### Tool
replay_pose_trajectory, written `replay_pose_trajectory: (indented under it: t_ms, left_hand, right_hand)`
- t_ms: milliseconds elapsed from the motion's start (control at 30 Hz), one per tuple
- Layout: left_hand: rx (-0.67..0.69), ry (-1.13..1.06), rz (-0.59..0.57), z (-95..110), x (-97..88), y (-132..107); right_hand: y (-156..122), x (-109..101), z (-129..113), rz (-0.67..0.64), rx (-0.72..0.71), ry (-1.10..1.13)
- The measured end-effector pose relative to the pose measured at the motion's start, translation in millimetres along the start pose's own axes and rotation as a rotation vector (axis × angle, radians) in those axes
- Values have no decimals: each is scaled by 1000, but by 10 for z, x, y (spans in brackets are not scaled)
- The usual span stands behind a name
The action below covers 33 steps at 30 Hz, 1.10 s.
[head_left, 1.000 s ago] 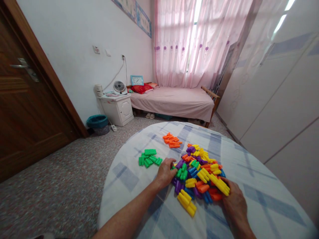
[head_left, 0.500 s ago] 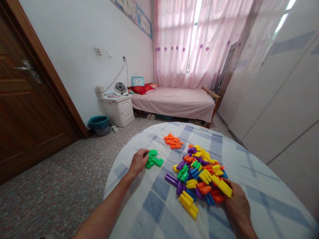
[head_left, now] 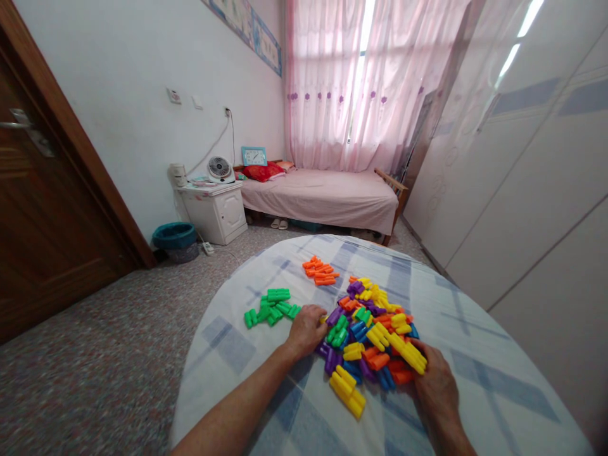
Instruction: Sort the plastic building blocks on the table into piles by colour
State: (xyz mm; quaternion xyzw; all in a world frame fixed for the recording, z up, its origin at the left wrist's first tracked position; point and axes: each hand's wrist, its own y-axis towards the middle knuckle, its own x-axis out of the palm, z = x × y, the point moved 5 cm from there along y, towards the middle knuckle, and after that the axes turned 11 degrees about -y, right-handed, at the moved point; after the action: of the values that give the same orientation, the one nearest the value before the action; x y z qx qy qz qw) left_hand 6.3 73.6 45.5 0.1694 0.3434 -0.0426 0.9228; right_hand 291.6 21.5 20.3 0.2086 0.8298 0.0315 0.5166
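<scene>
At the left edge of a heap of plastic tube-shaped building blocks [head_left: 379, 360], my left hand [head_left: 306, 330] reaches in with its fingers loosely bent and holding nothing visible. Its fingertips are by a small yellow block and purple blocks [head_left: 333, 360], partly hidden by the hand. My right hand [head_left: 437, 377] is at the heap's right side, fingers closed round the near end of a long yellow block [head_left: 407, 352]; its thumb is hidden. Green blocks [head_left: 274, 309] form a small group left of my left hand. Farther back lies a group of orange blocks [head_left: 320, 271].
The round table has a blue-and-white checked cloth [head_left: 228, 345]. A yellow block pair [head_left: 348, 391] lies at the heap's near edge. Beyond the table are a bed [head_left: 323, 193], a white cabinet [head_left: 230, 214] with a fan, and a teal bin [head_left: 174, 236]. A wardrobe [head_left: 517, 190] stands right.
My left hand has left the green group and moved right to the heap. One more green block shows at the group's left. My right hand stays by the yellow block; the view shifts slightly.
</scene>
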Motion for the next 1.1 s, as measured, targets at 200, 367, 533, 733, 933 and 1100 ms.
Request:
replay_pose_trajectory:
  t_ms: [200,367,533,733,933,1100]
  left_hand:
    - [-138,-144,-23,-81,70,13]
    - [-94,-91,125,94,-64,-103]
    - [8,97,132,389,-38,-247]
    - [-34,143,69,406,42,-245]
    - [-56,10,66,370,68,-252]
    - [-114,-168,117,345,23,-274]
  right_hand:
    - [-17,22,4,10,-19,-9]
    - [-20,18,4,15,-6,-3]
    - [-22,4,-5,24,-20,0]
    - [-10,7,8,14,-18,-9]
    - [-19,0,-12,7,-14,-7]
    - [-13,-5,-15,-9,-10,-13]
